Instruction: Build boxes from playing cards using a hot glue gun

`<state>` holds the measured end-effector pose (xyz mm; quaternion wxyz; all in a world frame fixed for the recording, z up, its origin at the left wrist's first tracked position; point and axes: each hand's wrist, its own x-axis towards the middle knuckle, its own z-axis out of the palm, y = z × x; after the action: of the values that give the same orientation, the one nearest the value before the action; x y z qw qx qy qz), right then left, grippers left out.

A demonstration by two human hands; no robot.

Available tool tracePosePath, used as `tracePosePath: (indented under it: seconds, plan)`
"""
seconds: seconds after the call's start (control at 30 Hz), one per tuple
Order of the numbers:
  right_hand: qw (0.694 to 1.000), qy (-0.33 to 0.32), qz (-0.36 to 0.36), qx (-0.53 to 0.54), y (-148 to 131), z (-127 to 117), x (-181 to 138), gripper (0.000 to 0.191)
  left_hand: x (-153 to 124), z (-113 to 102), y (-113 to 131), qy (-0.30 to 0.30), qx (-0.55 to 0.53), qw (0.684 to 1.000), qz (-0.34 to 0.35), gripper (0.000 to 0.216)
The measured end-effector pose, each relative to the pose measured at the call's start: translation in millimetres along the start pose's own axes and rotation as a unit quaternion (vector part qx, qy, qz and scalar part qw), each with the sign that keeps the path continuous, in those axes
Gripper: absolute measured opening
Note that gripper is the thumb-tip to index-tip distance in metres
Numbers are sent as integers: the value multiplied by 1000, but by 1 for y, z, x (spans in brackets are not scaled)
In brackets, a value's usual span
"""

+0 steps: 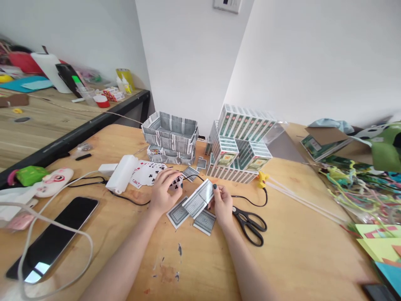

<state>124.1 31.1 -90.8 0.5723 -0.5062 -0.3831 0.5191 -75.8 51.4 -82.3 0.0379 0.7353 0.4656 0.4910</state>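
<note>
In my right hand (223, 202), thumb and fingers pinch a grey-backed playing card piece (197, 200), which looks like cards joined or overlapped and is tilted above the table. My left hand (164, 191) curls its thumb and fingers around a playing card (176, 183) whose club face shows between them. Below the held piece, one card (178, 213) lies back up on the table, and another card (205, 222) lies beside it to the right. Black-handled scissors (252, 223) rest just right of my right hand.
A box woven from cards (171, 129) stands at the back. Stacked card packs (236, 142) are to its right. Fanned face-up cards (145, 172), a white block (122, 173), a phone (53, 238) and loose cables lie left. A yellow glue gun nozzle-like piece (263, 179) sits right.
</note>
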Motion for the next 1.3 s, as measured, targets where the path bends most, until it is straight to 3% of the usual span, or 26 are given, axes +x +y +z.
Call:
tracePosePath:
  seconds: [0.1, 0.2, 0.3, 0.37, 0.47, 0.57, 0.7, 0.77, 0.83, 0.9, 1.0, 1.17, 1.3]
  plan:
    - [993, -20, 8, 113, 1, 0, 3, 37, -3, 0, 2, -4, -77, 997, -31, 31]
    - [982, -33, 22, 183, 3, 0, 4, 44, -7, -1, 5, 5, -159, 980, -123, 36]
    - [977, -35, 37, 209, 5, 0, 5, 44, -8, -2, 13, 5, -227, 948, -225, 49]
    - [972, -30, 50, 226, 4, -1, 5, 35, -6, -2, 20, -9, -297, 910, -290, 56]
    - [962, -19, 76, 263, 2, -3, 5, 23, -4, 1, 34, -72, -445, 811, -373, 70]
    - [953, 10, 123, 277, 0, -4, 5, 21, -4, 4, 45, -152, -574, 686, -422, 80]
    - [949, 64, 165, 261, 0, -3, 5, 23, -7, 4, 49, -262, -674, 513, -462, 83]
    - [949, 73, 165, 258, -1, -1, 5, 27, -9, 3, 47, -300, -698, 461, -459, 76]
    - [951, 68, 160, 254, -3, 0, 5, 28, -12, 3, 43, -317, -708, 448, -445, 57]
    - [954, 47, 150, 254, -5, 1, 4, 28, -13, 3, 40, -331, -692, 472, -434, 40]
    - [956, 30, 148, 253, -8, 1, 2, 25, -12, 1, 42, -380, -631, 508, -447, 38]
    - [935, -57, 163, 309, -10, 1, 1, 15, -9, -3, 59, -515, -550, 457, -474, 41]
    - [913, -119, 207, 330, -10, 0, 2, 15, -14, 1, 73, -529, -532, 455, -481, 37]
